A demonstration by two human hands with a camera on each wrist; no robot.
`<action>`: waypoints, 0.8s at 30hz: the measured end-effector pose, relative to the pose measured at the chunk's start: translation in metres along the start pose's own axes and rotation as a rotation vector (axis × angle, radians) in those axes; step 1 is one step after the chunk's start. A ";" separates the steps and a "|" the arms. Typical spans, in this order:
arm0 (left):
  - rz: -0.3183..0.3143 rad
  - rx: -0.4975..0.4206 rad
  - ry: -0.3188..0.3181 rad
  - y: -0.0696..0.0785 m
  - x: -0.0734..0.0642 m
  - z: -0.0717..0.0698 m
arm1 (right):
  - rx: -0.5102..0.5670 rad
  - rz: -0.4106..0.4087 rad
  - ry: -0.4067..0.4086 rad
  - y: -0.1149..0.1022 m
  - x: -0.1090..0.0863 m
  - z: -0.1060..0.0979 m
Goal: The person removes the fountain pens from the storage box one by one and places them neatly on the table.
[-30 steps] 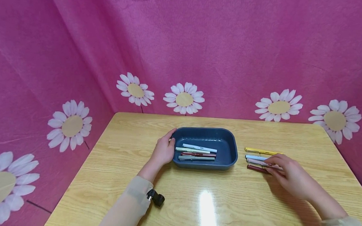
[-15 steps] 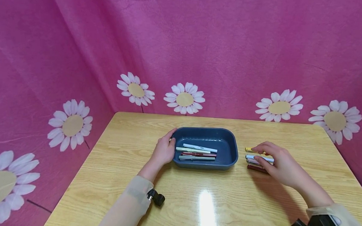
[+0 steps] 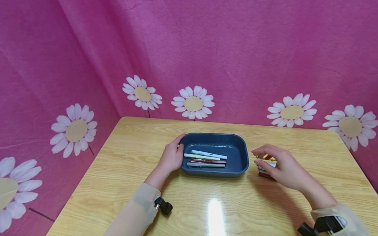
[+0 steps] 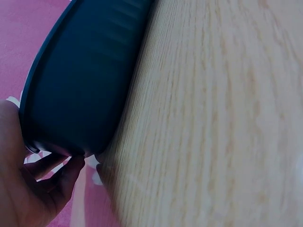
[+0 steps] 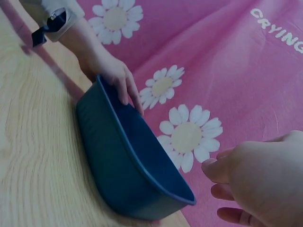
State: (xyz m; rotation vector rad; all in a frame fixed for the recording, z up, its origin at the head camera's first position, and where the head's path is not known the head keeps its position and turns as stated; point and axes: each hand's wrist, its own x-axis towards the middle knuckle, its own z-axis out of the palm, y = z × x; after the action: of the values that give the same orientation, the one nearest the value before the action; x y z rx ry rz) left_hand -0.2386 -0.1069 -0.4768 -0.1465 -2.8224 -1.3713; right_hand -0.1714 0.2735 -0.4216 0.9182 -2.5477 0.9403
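Note:
A dark blue oblong tub (image 3: 214, 174) stands on the table, holding a white pen (image 3: 209, 154), a pale green pen (image 3: 198, 156), a dark red pen (image 3: 196, 160), a grey pen (image 3: 206, 165) and a pink one partly covered. My left hand (image 3: 171, 156) grips the tub's left end, thumb at the rim. To the right of the tub, my right hand (image 3: 282, 166) hovers over a row of pens, fingers apart, with no pen seen in its grasp. Under it show parts of a yellow pen (image 3: 269, 159), a pale one and a dark red pen (image 3: 266, 176).
The wooden table (image 3: 139, 133) carries a bright light reflection near its front. A pink curtain (image 3: 230, 61) with white flowers hangs behind and at the left. A small black camera (image 3: 163, 205) is on the left wrist, another (image 3: 321, 226) on the right.
My right hand has shifted left and a little away from me, from the pens' right part to above their left ends, its fingers spreading. Left hand and tub stay put.

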 end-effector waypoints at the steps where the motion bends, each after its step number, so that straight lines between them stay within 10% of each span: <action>1: -0.003 0.002 0.000 0.000 0.000 0.000 | 0.009 -0.005 -0.002 -0.001 0.002 0.001; 24: 0.041 0.000 0.017 -0.001 0.001 0.001 | 0.212 0.099 -0.119 -0.008 0.038 0.029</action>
State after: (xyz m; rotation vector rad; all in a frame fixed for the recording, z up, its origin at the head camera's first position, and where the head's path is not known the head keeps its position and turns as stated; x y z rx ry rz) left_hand -0.2399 -0.1068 -0.4777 -0.1910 -2.7886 -1.3584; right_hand -0.1960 0.2316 -0.4225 0.9377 -2.6520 1.2393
